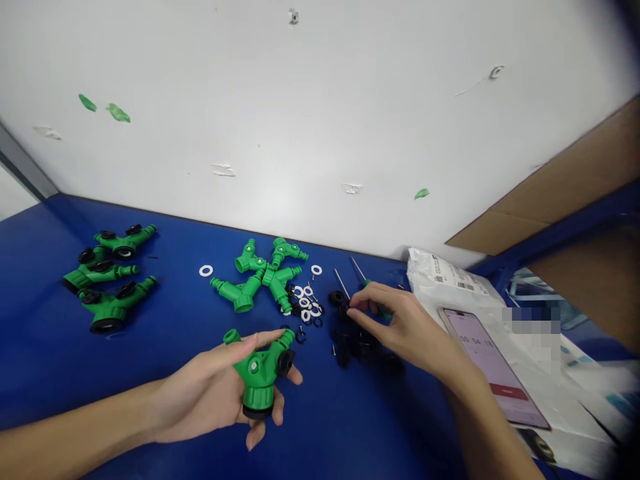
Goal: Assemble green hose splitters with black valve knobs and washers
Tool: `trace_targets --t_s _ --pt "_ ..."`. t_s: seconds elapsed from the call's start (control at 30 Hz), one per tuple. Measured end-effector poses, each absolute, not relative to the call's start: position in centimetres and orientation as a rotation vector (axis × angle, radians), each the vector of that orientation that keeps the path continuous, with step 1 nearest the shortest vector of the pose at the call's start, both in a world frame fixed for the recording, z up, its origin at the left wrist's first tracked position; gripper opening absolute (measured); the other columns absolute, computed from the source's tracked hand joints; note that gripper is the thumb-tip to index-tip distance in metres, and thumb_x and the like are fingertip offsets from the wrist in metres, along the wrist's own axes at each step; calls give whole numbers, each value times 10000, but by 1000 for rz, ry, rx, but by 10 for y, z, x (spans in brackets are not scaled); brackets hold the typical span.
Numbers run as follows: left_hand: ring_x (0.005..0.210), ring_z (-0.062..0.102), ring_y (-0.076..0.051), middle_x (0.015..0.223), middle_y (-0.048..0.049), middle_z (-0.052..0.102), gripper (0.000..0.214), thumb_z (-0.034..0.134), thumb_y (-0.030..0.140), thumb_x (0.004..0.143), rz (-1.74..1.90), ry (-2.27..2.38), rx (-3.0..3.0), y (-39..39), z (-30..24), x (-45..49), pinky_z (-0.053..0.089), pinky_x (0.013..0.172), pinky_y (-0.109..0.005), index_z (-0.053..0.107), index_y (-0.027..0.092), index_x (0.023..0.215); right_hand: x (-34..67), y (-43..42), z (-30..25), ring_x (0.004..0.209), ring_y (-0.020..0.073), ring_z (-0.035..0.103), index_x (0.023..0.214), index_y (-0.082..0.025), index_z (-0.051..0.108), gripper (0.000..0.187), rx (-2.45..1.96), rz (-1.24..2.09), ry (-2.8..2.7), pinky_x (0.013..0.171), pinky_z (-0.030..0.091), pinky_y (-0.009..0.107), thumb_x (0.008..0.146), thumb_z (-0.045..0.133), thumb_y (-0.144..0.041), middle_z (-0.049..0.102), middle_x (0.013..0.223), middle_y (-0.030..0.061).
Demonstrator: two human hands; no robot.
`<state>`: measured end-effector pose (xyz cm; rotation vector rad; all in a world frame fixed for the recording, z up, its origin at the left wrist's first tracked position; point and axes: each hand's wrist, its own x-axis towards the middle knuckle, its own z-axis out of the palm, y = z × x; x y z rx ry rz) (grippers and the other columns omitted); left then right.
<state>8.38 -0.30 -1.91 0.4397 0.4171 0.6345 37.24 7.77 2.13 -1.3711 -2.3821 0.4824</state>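
Observation:
My left hand (215, 380) is closed around a green Y-shaped hose splitter (257, 370), its wide collar pointing down. The splitter has one black valve knob (285, 362) on its right branch; the left branch shows a bare socket. Over a pile of small black parts (357, 343), my right hand (387, 317) has its thumb and index finger pinched on a black knob (343, 311), partly hidden by the fingertips. Behind my left hand lie several green splitter bodies (240, 293) without knobs. White washers (305, 303), black rings and small screws are scattered beside them.
Several splitters with black knobs (117, 307) lie at the left of the blue table (180, 340). Two screwdrivers (343, 283) lie behind my right hand. At the right, a phone (500, 367) showing a timer rests on white plastic packaging (450, 277). A white wall (300, 120) stands behind.

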Motion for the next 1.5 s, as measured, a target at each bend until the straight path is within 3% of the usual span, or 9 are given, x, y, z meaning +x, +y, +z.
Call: trace_targets --t_s 0.17,0.27,0.4,0.57,0.7,0.87,1.13,1.37,1.5 --pt "857 628 -253 1164 -168 613 478 467 472 971 663 446 427 -2 -19 82 449 623 -327 523 197 1358 378 65 19 440 127 544 897 -230 759 158 -1492 815 -2452 411 379 227 770 773 -322 606 540 -45" --pt "850 631 -253 1149 -161 616 468 470 465 970 665 463 424 -1 -19 83 449 627 -329 524 195 1349 369 61 11 462 141 558 938 -228 774 175 -1495 554 -2531 453 376 249 815 748 -350 617 548 -27" --pt "856 636 -257 1144 -160 620 467 480 456 967 665 480 428 -1 -19 85 454 627 -332 513 199 1356 355 59 6 557 182 601 795 -240 758 51 -1468 296 -2615 502 377 275 811 721 -209 641 603 3" --pt "853 655 -267 1139 -166 640 535 496 479 958 679 514 422 -1 -18 86 467 638 -349 410 236 1427 343 54 11 610 151 571 913 -211 721 108 -1252 532 -2340 556 452 279 883 618 -221 660 832 47" --pt "923 662 -298 1185 -174 631 502 477 479 968 682 501 402 -1 -16 86 487 704 -402 419 227 1397 324 40 11 628 141 564 973 -220 699 107 -1031 890 -2009 553 481 261 893 633 -248 627 778 19" --pt "950 659 -296 1165 -158 637 488 507 482 956 695 494 402 -2 -15 89 477 771 -422 432 209 1354 306 24 8 699 154 606 977 -244 724 176 -880 1003 -1880 606 508 276 857 647 -140 679 804 23" --pt "868 644 -231 1048 -99 651 434 598 468 919 766 522 435 -6 -18 96 473 732 -374 483 220 1256 288 9 3 712 181 717 779 -233 696 182 -811 1031 -1710 629 591 293 758 750 -60 749 868 37" --pt "876 604 -172 1058 -44 626 347 621 445 921 835 423 459 -12 -23 98 471 839 -390 563 239 1194 278 1 0 770 180 718 1052 -212 716 336 -719 743 -1905 676 620 280 800 697 9 750 901 62" --pt "912 611 -180 1101 -51 616 354 621 448 921 816 397 448 -14 -22 100 452 881 -412 559 240 1201 278 1 3 788 169 726 1003 -169 726 306 -643 658 -1922 693 626 245 789 692 47 745 929 85"
